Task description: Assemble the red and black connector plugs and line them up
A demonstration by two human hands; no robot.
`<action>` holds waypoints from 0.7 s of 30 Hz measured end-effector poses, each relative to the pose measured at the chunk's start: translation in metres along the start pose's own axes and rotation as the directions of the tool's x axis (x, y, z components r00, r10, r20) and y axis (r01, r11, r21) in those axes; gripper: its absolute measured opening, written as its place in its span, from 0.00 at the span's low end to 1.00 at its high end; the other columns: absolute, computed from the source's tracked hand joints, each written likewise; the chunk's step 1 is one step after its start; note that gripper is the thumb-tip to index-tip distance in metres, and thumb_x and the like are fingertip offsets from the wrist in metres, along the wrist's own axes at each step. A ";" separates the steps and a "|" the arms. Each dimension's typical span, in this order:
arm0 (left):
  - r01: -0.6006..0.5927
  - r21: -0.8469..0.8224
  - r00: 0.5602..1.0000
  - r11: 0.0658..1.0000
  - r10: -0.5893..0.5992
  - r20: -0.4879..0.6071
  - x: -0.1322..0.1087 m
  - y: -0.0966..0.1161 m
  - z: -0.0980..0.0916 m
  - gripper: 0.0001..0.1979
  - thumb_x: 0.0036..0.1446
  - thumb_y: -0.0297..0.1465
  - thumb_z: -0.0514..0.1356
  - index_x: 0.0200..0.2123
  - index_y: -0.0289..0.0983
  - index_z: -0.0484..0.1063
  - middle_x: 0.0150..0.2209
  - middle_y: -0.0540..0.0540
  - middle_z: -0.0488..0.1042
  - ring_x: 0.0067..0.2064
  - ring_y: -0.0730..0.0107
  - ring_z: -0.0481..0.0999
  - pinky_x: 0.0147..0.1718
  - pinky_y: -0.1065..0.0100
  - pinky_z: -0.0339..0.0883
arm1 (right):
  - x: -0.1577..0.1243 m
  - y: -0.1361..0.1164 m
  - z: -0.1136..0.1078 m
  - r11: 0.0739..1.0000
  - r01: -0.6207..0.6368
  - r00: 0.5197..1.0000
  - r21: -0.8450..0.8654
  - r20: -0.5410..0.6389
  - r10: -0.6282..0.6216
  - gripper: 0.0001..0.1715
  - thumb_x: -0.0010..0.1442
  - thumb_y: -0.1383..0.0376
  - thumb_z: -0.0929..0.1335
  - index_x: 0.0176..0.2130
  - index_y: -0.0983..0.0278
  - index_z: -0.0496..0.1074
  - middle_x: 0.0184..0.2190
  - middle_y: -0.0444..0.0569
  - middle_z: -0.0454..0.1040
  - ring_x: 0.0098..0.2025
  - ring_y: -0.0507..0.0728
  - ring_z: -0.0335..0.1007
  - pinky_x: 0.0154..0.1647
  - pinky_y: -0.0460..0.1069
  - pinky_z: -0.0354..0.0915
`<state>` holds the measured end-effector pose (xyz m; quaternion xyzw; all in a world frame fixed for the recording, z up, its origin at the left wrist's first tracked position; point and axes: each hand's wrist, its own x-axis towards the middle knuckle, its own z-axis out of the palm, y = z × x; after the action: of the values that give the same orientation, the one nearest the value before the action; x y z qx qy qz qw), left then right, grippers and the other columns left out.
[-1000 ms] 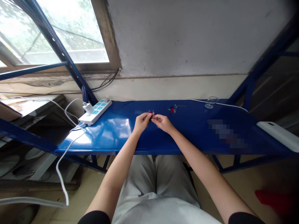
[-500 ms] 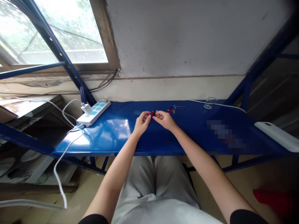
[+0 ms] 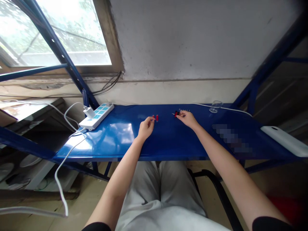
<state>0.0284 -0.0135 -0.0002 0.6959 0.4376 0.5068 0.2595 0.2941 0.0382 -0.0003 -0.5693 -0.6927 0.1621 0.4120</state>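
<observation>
My left hand [image 3: 146, 128] is over the middle of the blue table, its fingers closed in a pinch on a small red piece [image 3: 153, 118]. Just right of those fingertips, a second small red piece [image 3: 157, 117] stands apart from them. Farther right, my right hand [image 3: 188, 119] has thumb and fingers closed at a small red-and-black piece [image 3: 176, 114] with a thin pale tip pointing left. The fingers partly cover it, and its exact kind is too small to make out. Behind this hand lie several small screw-like metal pieces [image 3: 187, 110], partly hidden.
A white power strip [image 3: 92, 119] with a plugged-in charger lies at the table's left. At the back right stands a clear cup [image 3: 215, 106] beside a white cable. A white rounded object [image 3: 284, 140] lies at the right edge. Blue frame posts flank the table [image 3: 168, 144].
My right hand has moved away from the left one, to the right, onto the red-and-black piece. One red piece now shows by itself beside my left hand, which has barely moved.
</observation>
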 end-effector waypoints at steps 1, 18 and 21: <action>0.002 0.001 1.000 1.000 -0.002 -0.002 0.000 0.000 0.000 0.11 0.56 0.37 0.53 0.35 0.38 0.70 0.18 0.53 0.63 0.18 0.78 0.59 0.20 0.75 0.50 | 0.000 0.005 0.001 0.999 -0.006 1.000 -0.037 0.010 0.006 0.14 0.48 0.55 0.66 0.23 0.64 0.64 0.21 0.44 0.65 0.25 0.51 0.60 0.29 0.47 0.56; -0.032 0.048 0.999 0.998 0.031 0.004 0.000 0.001 -0.002 0.10 0.57 0.35 0.52 0.36 0.38 0.70 0.18 0.53 0.63 0.19 0.76 0.60 0.21 0.75 0.51 | 0.003 0.016 0.016 0.970 -0.076 0.997 -0.231 -0.012 0.075 0.09 0.49 0.59 0.66 0.24 0.63 0.68 0.21 0.45 0.69 0.23 0.51 0.61 0.24 0.46 0.52; -0.019 0.043 1.000 0.999 0.019 0.000 0.000 0.001 -0.001 0.09 0.56 0.34 0.52 0.36 0.38 0.70 0.18 0.53 0.63 0.19 0.76 0.60 0.21 0.75 0.51 | 0.004 0.015 0.017 0.969 -0.082 0.997 -0.234 -0.023 0.078 0.09 0.49 0.60 0.67 0.25 0.63 0.69 0.22 0.46 0.70 0.24 0.51 0.62 0.25 0.46 0.53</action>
<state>0.0275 -0.0143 0.0010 0.7053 0.4419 0.4998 0.2397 0.2910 0.0502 -0.0191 -0.6425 -0.6807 0.0918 0.3397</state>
